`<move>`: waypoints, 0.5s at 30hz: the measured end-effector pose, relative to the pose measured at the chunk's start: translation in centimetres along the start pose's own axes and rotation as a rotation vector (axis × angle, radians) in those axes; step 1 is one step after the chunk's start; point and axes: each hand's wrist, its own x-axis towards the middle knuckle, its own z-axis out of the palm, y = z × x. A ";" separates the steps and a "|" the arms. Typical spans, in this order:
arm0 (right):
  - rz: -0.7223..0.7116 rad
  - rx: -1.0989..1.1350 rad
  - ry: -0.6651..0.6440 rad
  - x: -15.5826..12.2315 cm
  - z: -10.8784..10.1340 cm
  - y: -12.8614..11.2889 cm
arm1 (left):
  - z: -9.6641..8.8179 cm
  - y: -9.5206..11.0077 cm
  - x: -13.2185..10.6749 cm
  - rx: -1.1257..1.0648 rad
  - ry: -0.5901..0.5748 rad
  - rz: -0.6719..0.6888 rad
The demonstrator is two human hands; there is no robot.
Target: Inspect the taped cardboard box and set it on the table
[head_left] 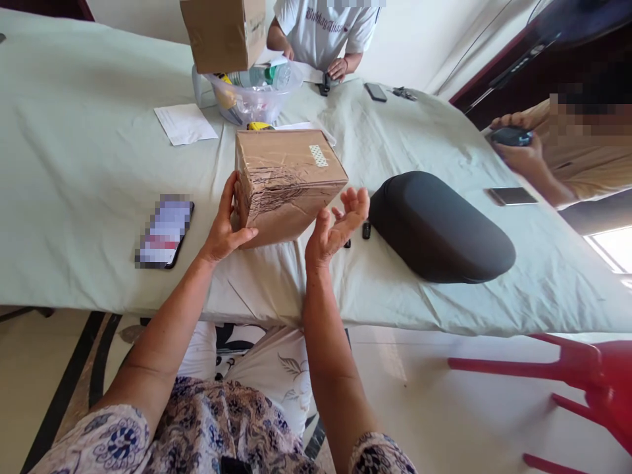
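In front of me on the cloth-covered table [89, 171] is a brown cardboard box [291, 191] with creased, scuffed cardboard near its left edge and a patterned sticker on top. My left hand [228, 227] lies against the box's left side, thumb along its near face and fingers partly hidden behind the corner. By the near right corner my right hand [338, 227] is raised with fingers spread and palm turned up, holding nothing; whether it touches the box I cannot tell. A dark padded seat-shaped object [442, 227] lies just to the right, with a small black item [366, 230] beside it.
A phone [165, 234] lies at left, near a white paper [185, 124]. Behind the box stands a plastic tub [257, 102] of bottles, with another carton [222, 36] above. Two people sit around the table, one holding a dark object [512, 136]. A red chair [582, 368] stands right.
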 end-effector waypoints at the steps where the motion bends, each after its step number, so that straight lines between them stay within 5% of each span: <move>1: -0.019 0.001 -0.003 0.4 -0.3 0.1 | -0.1 -0.1 0.0 -0.017 -0.017 -0.002; 9: -0.409 -0.154 -0.141 2.9 -1.4 -4.7 | -0.8 -1.2 0.4 -0.101 -0.034 -0.016; 15: -0.247 -0.200 -0.287 2.9 -0.7 -8.3 | -1.3 -1.3 0.7 -0.207 -0.038 -0.053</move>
